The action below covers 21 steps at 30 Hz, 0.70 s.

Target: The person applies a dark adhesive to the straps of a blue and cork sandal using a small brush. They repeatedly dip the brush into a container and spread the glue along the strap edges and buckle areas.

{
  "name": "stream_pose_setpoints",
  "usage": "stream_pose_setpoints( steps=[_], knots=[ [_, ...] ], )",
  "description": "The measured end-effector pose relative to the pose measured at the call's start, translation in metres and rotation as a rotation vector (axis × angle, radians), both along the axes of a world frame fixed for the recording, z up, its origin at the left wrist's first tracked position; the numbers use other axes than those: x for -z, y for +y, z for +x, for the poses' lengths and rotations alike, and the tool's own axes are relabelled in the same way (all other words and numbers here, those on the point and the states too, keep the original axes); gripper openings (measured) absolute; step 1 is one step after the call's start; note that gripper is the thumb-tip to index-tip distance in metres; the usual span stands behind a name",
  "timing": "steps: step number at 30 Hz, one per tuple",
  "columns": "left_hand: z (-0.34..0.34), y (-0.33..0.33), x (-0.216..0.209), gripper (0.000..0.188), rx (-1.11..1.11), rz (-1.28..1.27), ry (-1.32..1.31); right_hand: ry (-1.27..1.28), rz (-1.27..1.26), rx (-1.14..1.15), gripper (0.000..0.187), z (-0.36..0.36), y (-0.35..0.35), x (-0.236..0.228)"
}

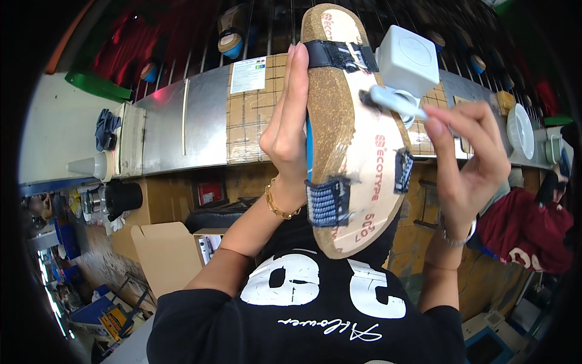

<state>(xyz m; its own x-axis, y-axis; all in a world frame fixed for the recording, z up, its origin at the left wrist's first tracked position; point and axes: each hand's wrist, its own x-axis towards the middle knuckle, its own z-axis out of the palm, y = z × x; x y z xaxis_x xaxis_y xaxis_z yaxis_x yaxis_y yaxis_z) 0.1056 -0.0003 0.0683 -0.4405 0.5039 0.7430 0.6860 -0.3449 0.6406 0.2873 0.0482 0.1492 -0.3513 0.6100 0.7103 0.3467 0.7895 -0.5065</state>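
My left hand (pixel 288 118) grips a sandal by its left side, fingers stretched along the edge. The sandal sole (pixel 357 127) is upright with its underside facing me: brown cork round the rim and a pale insole board with red print in the middle. Dark strap ends are folded over onto it: a black strap (pixel 327 56) at the top and blue woven straps (pixel 328 203) lower down. A bit of blue, perhaps a shoe last, shows beside my left fingers. In my right hand (pixel 470 151) is a brush (pixel 394 103) with a pale grey handle, its dark bristles over the board's upper part.
Behind the sandal stands a white square plastic container (pixel 408 60) on a metal bench (pixel 163 121) with cardboard (pixel 248 127) laid over it. Beyond runs a rack of rods (pixel 273 30) carrying several shoes on blue lasts. A white bowl (pixel 520 131) sits at the right, an open cardboard box (pixel 167 258) lower left.
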Motion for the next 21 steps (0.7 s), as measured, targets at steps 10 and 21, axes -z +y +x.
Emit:
stream_pose_setpoints(
  steps=[10, 21],
  knots=[
    [-0.009, 0.005, 0.003, 0.076, -0.112, 0.014, 0.184, 0.142, -0.492, -0.126, 0.017, 0.017, -0.041, -0.006],
    [-0.013, 0.012, 0.005, 0.067, -0.189, 0.104, 0.280, 0.008, 0.015, 0.030, 0.032, 0.002, -0.043, -0.006]
  ],
)
